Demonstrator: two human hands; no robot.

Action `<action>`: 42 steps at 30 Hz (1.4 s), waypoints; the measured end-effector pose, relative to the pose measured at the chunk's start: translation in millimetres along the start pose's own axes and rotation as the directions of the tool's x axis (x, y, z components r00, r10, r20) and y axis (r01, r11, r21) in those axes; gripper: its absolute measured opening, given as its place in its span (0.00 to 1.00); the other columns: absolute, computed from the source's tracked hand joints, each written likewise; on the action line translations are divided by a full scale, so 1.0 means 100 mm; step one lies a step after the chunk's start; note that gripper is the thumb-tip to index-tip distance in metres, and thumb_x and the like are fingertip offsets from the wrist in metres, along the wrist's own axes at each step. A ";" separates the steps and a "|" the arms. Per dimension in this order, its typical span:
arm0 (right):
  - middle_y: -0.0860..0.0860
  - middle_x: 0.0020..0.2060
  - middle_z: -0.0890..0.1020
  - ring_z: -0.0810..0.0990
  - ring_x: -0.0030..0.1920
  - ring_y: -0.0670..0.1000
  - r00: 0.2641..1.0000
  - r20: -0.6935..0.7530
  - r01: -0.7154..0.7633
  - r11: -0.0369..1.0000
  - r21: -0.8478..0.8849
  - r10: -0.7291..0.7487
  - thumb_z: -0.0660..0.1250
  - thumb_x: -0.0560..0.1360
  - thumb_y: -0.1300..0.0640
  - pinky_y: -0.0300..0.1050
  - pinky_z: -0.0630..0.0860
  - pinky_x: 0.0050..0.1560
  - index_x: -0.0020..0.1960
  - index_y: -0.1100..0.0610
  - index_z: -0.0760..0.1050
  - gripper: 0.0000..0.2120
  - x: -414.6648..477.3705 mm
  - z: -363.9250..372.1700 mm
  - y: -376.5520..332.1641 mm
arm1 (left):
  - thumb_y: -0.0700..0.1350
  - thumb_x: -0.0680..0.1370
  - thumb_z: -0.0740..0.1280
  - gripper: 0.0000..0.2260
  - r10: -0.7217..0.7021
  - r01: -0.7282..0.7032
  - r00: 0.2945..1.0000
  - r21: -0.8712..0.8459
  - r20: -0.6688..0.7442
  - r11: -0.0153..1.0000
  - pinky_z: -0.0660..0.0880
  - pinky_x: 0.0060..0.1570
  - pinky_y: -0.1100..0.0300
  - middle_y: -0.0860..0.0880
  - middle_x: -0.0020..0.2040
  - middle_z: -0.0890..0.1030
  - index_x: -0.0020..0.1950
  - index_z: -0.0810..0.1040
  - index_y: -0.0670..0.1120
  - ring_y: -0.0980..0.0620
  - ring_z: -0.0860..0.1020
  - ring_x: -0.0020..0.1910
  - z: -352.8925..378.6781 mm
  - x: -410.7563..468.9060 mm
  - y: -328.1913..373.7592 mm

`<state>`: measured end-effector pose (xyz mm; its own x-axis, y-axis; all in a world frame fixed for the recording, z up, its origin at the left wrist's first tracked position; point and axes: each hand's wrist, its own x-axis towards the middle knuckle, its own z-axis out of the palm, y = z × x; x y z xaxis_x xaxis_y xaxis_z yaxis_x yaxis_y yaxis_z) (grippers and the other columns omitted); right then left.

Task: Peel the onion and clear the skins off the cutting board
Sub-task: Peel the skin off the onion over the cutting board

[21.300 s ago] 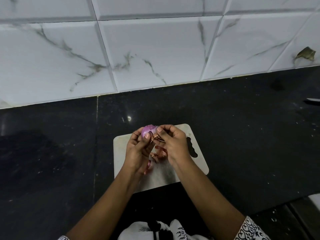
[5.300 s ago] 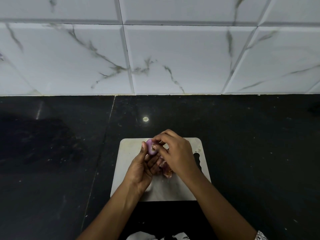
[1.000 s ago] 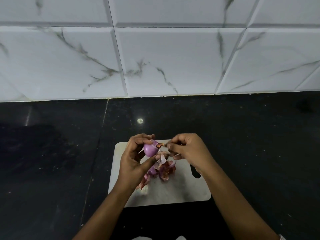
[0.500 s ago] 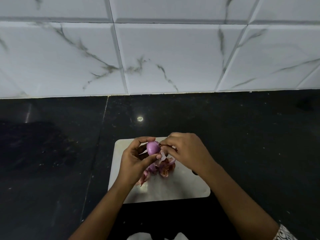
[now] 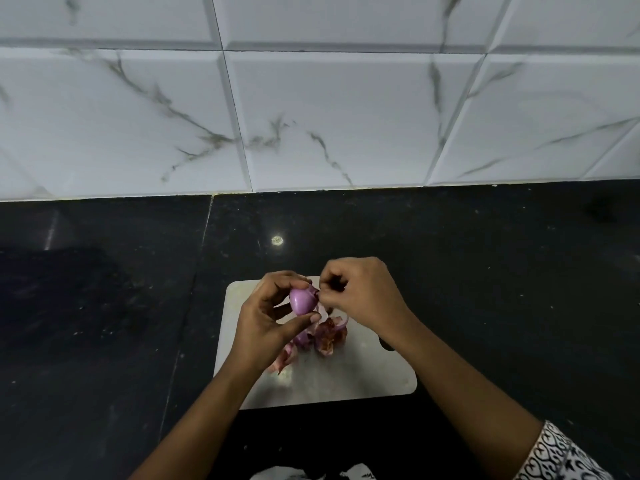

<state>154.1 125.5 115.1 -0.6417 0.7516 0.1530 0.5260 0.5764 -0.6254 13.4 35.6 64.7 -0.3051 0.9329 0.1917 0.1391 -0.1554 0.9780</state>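
We hold the onion (image 5: 302,300) in our left hand (image 5: 266,327), thumb beneath it and fingertips curled over its top. It is lifted just above the far left part of the cutting board (image 5: 346,386), so that, as we judge it, whatever tears off drops on the board and not on the dark counter (image 5: 104,323). Our right hand (image 5: 363,296) sits close against the left, the two almost touching. Its thumb and forefinger pinch a flap of skin (image 5: 313,292) at the onion's right end, a grip suited to pulling the flap away while the left hand steadies the bulb. Most of the onion shows smooth and purple, so the peeling looks nearly finished. The shed skins (image 5: 323,337) lie heaped near the middle of the board, under our hands, not yet cleared.
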 end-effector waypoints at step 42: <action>0.52 0.30 0.77 0.75 0.29 0.45 0.832 0.470 -0.484 0.799 0.357 0.294 0.61 0.77 0.63 0.35 0.74 0.29 0.42 0.63 0.79 0.09 0.15 -0.41 -0.13 | 0.53 0.70 0.69 0.19 -0.477 0.537 0.839 -0.545 0.264 0.643 0.82 0.39 0.56 0.39 0.55 0.82 0.59 0.79 0.47 0.43 0.84 0.46 0.04 0.05 0.24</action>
<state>160.0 142.1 156.9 -0.6419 0.6438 -0.4166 0.5318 -0.0177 -0.8467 19.2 37.8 88.5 -0.0735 0.9421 -0.3272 -0.5881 0.2241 0.7772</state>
